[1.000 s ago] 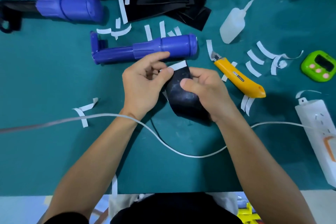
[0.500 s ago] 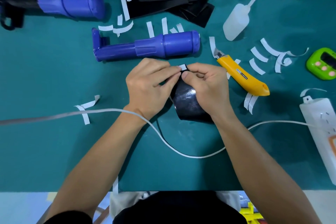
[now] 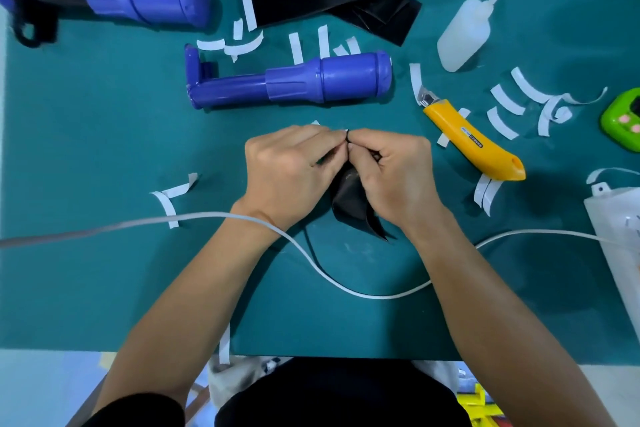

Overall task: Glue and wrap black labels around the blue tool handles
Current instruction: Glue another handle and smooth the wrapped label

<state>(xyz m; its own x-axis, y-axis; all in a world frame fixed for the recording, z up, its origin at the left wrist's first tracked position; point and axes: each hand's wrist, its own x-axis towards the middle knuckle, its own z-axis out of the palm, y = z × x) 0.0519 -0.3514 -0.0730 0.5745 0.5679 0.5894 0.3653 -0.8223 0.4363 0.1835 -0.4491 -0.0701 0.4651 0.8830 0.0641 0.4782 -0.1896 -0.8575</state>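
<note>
Pinching the black label point(image 3: 349, 199) edge, left hand point(image 3: 291, 170) and right hand point(image 3: 394, 173) grips touch; blue handle point(image 3: 311, 81) apart.

Knife point(image 3: 474, 142) right of handle point(image 3: 291, 83)

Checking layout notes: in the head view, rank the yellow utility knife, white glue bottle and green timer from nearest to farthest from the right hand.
1. The yellow utility knife, just right of the right hand, which pinches the black label.
2. The white glue bottle, farther back, to the right.
3. The green timer, at the far right edge.
</note>
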